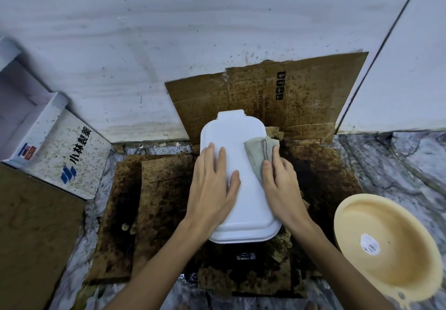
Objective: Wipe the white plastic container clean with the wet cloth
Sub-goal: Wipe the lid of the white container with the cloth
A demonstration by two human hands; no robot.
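The white plastic container lies flat in the middle of the view, its lid facing up, on stained cardboard. My left hand rests flat on the left half of the lid with straight fingers. My right hand presses a grey-green cloth onto the lid's right side. The fingers lie flat over the cloth. Part of the cloth sticks out beyond my fingertips toward the container's far right edge.
Greasy brown cardboard leans against the white wall behind and covers the marble counter. A pale yellow bowl sits at the right. A white printed box stands at the left.
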